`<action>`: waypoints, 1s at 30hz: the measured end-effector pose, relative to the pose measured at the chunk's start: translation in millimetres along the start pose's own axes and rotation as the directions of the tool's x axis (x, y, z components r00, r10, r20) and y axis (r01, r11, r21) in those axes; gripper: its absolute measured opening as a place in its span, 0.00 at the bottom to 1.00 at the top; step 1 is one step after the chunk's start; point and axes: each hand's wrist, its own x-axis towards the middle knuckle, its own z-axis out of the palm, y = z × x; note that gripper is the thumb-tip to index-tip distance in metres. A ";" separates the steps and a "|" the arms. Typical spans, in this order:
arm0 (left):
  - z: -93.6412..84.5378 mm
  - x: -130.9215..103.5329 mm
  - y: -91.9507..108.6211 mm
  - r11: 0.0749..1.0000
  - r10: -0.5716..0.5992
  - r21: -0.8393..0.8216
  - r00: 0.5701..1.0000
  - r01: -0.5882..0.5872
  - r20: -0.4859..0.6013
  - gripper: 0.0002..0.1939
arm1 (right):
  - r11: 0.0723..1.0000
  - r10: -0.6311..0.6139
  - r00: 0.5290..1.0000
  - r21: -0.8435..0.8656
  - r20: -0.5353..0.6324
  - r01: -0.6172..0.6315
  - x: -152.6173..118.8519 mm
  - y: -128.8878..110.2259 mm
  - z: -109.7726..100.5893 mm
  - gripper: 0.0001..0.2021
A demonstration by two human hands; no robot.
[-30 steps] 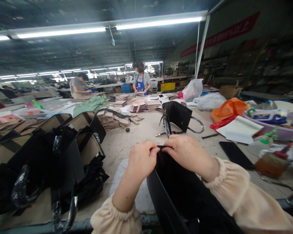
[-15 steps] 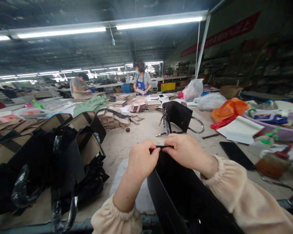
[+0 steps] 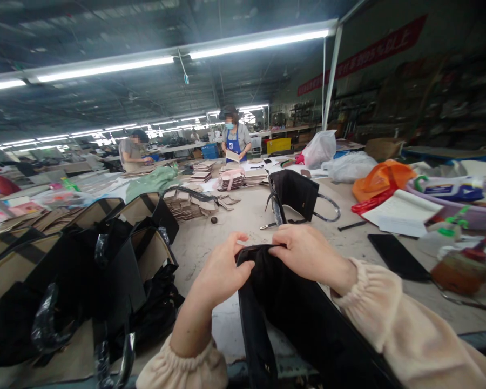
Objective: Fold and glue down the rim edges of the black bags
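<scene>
A black bag body (image 3: 308, 308) hangs with its inside facing up, reaching past the near table edge. My right hand (image 3: 303, 251) pinches its far rim, thumb inside. My left hand (image 3: 221, 267) is at the rim's left corner, its thumb over the inner side and its index finger raised apart; the other fingers are hidden behind the rim. Just beyond my hands stands a black handbag (image 3: 294, 194) with a plastic-wrapped handle. To the left, several black bags (image 3: 125, 270) with beige board panels and wrapped handles are crowded together.
Cardboard pieces (image 3: 192, 202) lie stacked past the bags. On the right are a phone (image 3: 397, 256), a notebook (image 3: 405, 210), a glue bottle (image 3: 461, 270) and a purple basin (image 3: 478, 216). A co-worker in a blue apron (image 3: 234, 143) stands across the table; another person (image 3: 133, 151) works further left.
My left hand has loosened its pinch, thumb and index finger spreading apart. The rim between my hands has widened into a curve, opening the bag. My right hand keeps its pinch.
</scene>
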 end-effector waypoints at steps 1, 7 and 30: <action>0.2 0.2 -1.1 1.000 0.000 0.010 1.000 0.000 -0.007 0.19 | 1.000 0.002 1.000 0.001 0.001 -0.002 0.1 0.4 0.1 0.12; 4.7 1.5 -5.9 0.993 -0.015 0.118 0.995 0.026 -0.096 0.11 | 1.000 0.000 1.000 0.020 0.014 0.000 0.4 2.5 -0.4 0.11; 7.7 1.2 -1.7 0.976 0.004 0.214 0.989 0.028 -0.148 0.15 | 0.992 -0.028 0.998 0.119 -0.057 0.034 -6.0 10.2 4.4 0.07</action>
